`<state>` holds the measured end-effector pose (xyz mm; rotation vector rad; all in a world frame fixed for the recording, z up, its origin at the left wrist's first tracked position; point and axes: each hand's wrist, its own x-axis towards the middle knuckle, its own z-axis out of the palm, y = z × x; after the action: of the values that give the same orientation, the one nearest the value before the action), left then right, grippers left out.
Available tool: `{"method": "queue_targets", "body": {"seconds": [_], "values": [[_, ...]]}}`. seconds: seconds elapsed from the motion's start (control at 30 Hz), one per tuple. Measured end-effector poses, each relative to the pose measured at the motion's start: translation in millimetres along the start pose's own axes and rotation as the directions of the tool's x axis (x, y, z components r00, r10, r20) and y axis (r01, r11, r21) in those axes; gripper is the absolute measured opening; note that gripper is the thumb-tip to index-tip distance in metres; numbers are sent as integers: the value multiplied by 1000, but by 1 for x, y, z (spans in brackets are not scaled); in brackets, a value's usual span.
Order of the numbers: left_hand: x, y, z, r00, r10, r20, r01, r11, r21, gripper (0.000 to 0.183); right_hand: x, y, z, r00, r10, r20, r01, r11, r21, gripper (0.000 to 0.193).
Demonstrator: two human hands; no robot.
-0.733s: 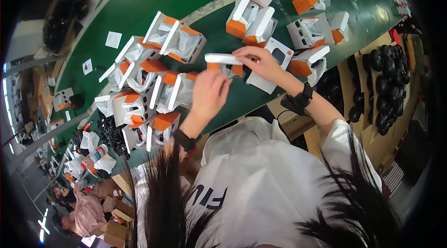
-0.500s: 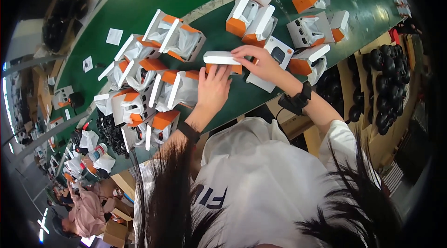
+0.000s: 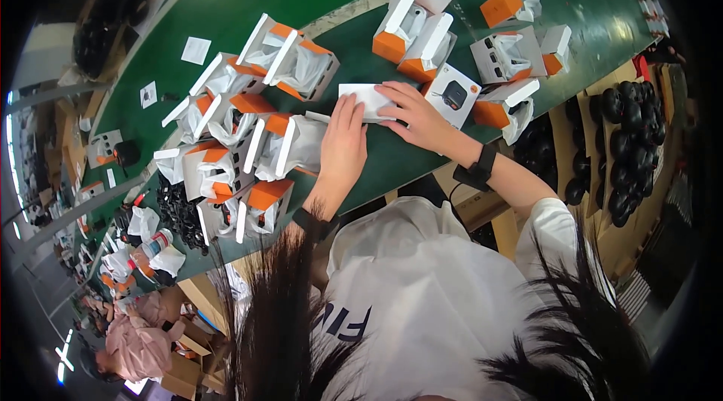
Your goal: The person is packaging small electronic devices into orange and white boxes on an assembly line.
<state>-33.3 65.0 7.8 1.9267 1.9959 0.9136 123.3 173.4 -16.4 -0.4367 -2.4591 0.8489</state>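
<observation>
Both hands are on a small white box (image 3: 370, 102) at the middle of the table's near side. The fingers of my left hand (image 3: 344, 143) press together against its left end and near side. My right hand (image 3: 419, 118) grips the right end, fingers on top and thumb at the near edge. The box's white top faces up; its far and lower sides are hidden. Just right of it lies a closed white carton (image 3: 452, 94) with a picture of a black device. Left of my left hand stand several open white-and-orange boxes (image 3: 301, 146) with white wrapped contents.
More open boxes (image 3: 413, 24) stand at the far middle, others (image 3: 509, 54) at the right of the green table (image 3: 354, 51). Black cables (image 3: 179, 213) are heaped at the left. Racks of black round items (image 3: 633, 145) flank the right. A person in pink (image 3: 139, 344) sits lower left.
The box's white top has come round to face up more broadly, and its orange side no longer shows. My right hand has shifted its fingers onto the top and near edge.
</observation>
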Motion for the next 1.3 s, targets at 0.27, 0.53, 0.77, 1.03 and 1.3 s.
{"method": "queue_targets", "body": {"seconds": [0.27,0.53,0.77,1.03,1.3], "values": [[17,-22,-13,964,55,261,-61,998,17,22,-7,6,1,1000,-24,15,24,999,29,24],[3,-18,1,976,167,142,-186,974,131,23,-6,1,4,1000,-26,16,28,995,-91,17],[-10,-23,-1,967,135,215,-183,959,218,29,13,-12,17,958,224,178,-195,966,-168,60],[30,55,-60,931,247,-267,-293,945,-148,34,69,-40,-180,902,275,334,-308,950,49,83],[24,120,-12,974,154,-165,-204,916,-346,32,184,175,-324,955,211,208,-115,910,-399,86]]}}
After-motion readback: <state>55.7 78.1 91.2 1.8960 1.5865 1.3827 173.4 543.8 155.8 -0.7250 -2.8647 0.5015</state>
